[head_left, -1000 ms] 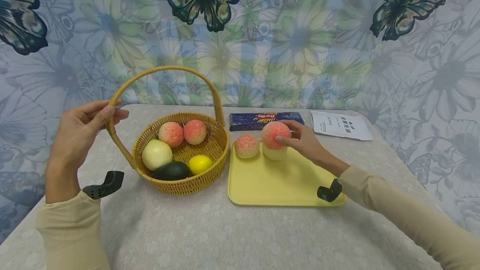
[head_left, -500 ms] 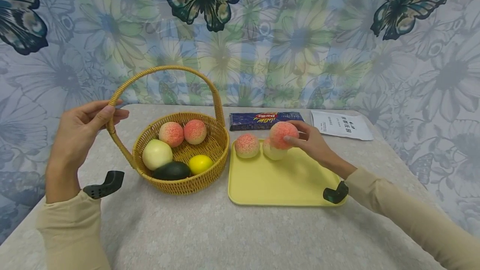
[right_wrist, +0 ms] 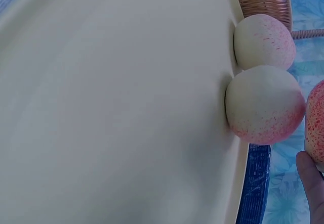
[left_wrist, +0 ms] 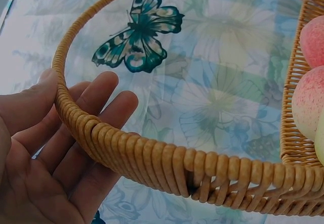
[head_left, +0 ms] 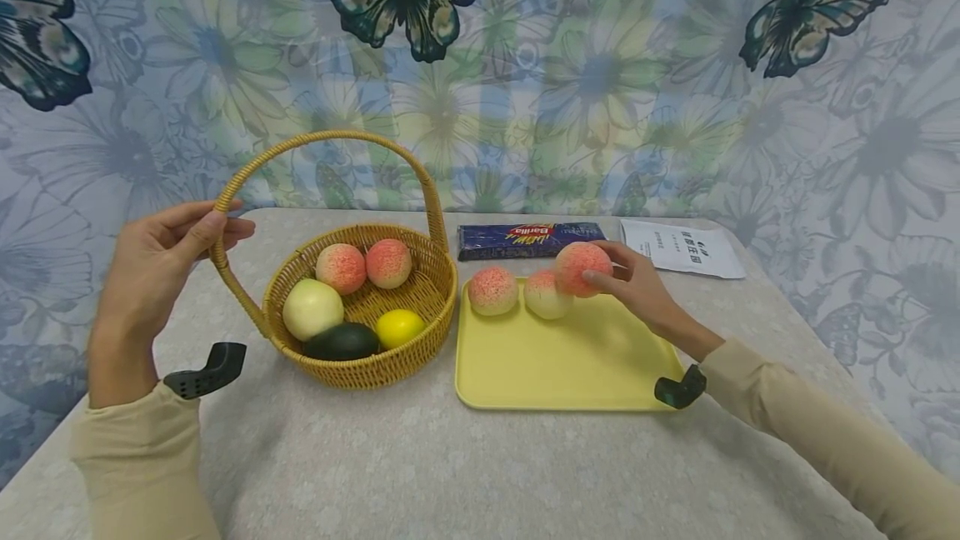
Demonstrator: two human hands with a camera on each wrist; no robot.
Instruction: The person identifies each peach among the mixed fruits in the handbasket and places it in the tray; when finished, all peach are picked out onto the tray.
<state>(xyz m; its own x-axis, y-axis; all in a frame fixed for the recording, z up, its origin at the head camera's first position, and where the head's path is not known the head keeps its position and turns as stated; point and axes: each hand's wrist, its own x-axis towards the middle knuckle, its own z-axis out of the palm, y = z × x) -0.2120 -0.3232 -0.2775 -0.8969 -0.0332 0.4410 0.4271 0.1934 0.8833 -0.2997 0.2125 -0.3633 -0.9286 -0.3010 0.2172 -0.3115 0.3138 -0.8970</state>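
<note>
Seemingly, a placing step is unfolding, and the next move is probably calling for a gentle lowering and release. The right hand (head_left: 642, 287) is pinching a peach (head_left: 579, 267) near the far edge of the tray (head_left: 570, 367), just beside two more peaches (head_left: 492, 291); the left hand (head_left: 161, 252) is gripping the basket handle (head_left: 337, 135).

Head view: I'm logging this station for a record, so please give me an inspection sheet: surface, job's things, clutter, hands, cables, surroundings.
Surface: pale mottled table.
Job's things: wicker basket containing two peaches, a pale round fruit, a dark green item and a yellow fruit; yellow tray bearing two more peaches.
Clutter: blue Barilla packet and white printed packet, beyond the tray.
Hands: left hand pinches the basket's handle; right hand holds another peach.
Cables: nothing seen.
Surroundings: flower-and-butterfly backdrop.
</note>
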